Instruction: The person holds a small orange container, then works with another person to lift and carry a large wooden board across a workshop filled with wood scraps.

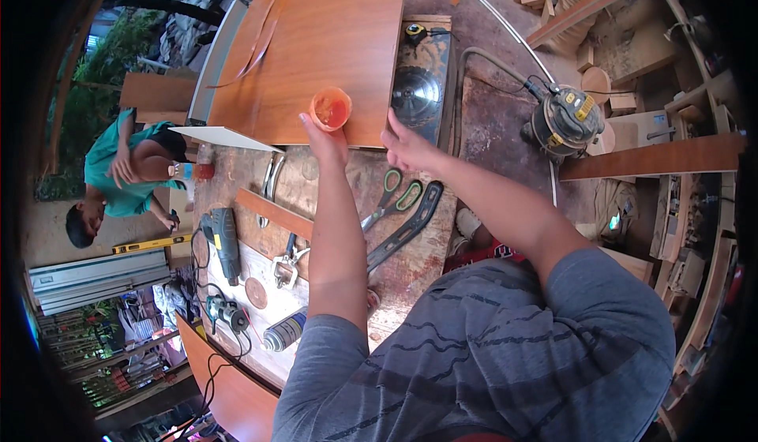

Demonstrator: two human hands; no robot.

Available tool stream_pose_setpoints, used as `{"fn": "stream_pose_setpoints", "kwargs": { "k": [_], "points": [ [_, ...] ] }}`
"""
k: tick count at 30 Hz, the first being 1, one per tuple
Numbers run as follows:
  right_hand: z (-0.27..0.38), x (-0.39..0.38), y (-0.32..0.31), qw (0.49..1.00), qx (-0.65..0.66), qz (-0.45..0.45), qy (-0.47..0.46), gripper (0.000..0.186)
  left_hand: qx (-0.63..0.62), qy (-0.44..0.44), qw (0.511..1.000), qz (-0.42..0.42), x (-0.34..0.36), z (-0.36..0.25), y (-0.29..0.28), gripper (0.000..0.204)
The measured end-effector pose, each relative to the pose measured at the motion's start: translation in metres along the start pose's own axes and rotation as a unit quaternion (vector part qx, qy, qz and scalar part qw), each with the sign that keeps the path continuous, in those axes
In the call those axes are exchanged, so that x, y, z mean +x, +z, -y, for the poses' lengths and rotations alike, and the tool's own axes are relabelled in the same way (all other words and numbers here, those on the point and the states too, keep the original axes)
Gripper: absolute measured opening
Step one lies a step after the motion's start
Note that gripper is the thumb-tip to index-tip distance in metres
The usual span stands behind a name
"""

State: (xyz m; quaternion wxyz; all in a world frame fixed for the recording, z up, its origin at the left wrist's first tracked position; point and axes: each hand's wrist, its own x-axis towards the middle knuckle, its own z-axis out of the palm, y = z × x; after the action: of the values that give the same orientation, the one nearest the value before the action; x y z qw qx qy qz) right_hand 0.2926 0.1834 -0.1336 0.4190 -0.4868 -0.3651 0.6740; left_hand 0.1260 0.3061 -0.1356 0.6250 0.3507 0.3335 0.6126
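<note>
My left hand (328,144) is closed around a small orange plastic cup (320,116), its thumb up along the cup's left side. Some orange-looking material shows inside the cup. Both sit over the near edge of a wood-grain panel (332,39). My right hand (414,148) is by the panel's near right corner, thumb raised and apart from the fingers, with nothing visible in it. Whether its fingertips touch the panel's edge I cannot tell. A thin brown strip of edging (264,43) curls over the panel. Green-handled scissors (409,196) and a black curved tool (409,227) lie below my hands.
A heat gun (224,243), a clamp (286,270), a spray can (286,330) and a corded power tool (227,312) lie on the bench. Right of the panel are a tape measure (414,31) and circular saw blade (416,95). A shop vacuum (564,122) stands right; another person (118,170), left.
</note>
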Motion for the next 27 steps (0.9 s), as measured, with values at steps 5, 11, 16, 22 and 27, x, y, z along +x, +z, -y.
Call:
{"fn": "stream_pose_setpoints", "kwargs": {
  "k": [5,11,16,22,27],
  "points": [
    [-0.009,-0.02,-0.011,0.998,-0.019,0.06,0.018,0.088,-0.003,0.003,1.0,-0.004,-0.001,-0.001,0.002,0.062],
    [0.006,0.018,-0.029,0.998,-0.036,-0.023,-0.04,0.093,-0.002,-0.006,1.0,-0.007,-0.002,-0.002,0.005,0.061],
    [0.016,0.027,-0.022,0.997,-0.067,-0.028,0.006,0.098,-0.001,-0.009,1.0,-0.01,-0.003,-0.001,0.004,0.061],
    [0.005,0.012,-0.023,0.99,-0.131,0.011,-0.043,0.098,-0.004,0.004,1.0,0.011,-0.001,-0.001,0.001,0.06],
    [0.008,0.017,-0.03,0.996,-0.082,-0.011,-0.036,0.094,-0.006,-0.006,1.0,0.005,0.001,0.0,-0.001,0.06]
  ]
}}
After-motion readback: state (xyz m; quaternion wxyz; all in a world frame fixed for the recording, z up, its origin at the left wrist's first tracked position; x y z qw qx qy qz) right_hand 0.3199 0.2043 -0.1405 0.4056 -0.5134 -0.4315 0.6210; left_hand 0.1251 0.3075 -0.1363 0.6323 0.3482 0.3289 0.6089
